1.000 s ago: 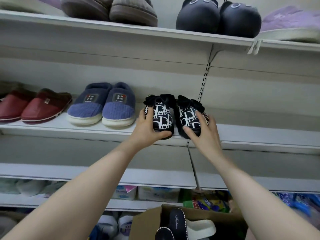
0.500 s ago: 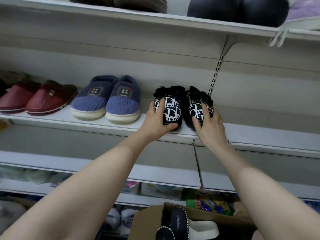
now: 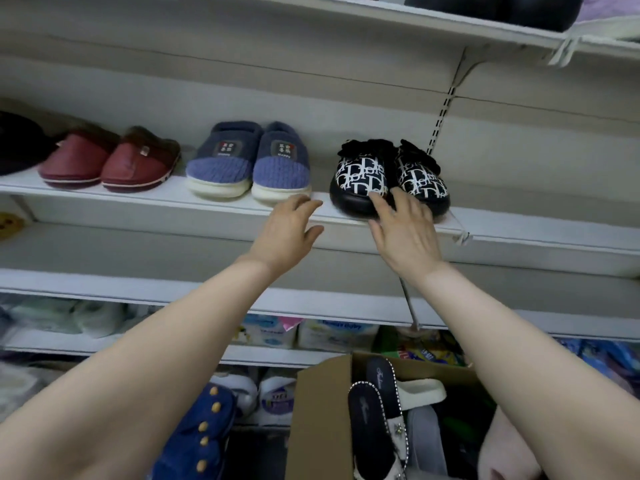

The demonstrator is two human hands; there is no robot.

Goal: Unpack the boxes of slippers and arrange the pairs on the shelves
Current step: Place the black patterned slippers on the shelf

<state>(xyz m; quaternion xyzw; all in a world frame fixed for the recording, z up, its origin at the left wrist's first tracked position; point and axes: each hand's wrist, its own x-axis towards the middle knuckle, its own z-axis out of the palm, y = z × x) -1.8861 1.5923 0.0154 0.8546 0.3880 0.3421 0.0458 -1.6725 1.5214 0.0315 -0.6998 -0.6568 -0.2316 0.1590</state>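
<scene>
A pair of black slippers with a white letter print (image 3: 363, 178) stands side by side on the middle shelf (image 3: 173, 194), toes toward me. My left hand (image 3: 287, 230) hovers below the shelf edge to the left of the pair, fingers apart, holding nothing. My right hand (image 3: 405, 230) is spread in front of the pair, its fingertips at the toes of both slippers, not gripping them. Below, an open cardboard box (image 3: 322, 410) holds dark slippers with studded trim (image 3: 377, 417).
Blue knitted slippers (image 3: 249, 164) and dark red slippers (image 3: 110, 161) stand left of the printed pair. The shelf right of the upright (image 3: 440, 123) is bare. Dark slippers sit on the top shelf (image 3: 485, 26). Packaged goods and a blue slipper (image 3: 197, 431) fill the lower levels.
Both hands have let go of the printed slippers and drawn back toward the shelf edge. My left hand moved off to the left. The pair now rests on the shelf.
</scene>
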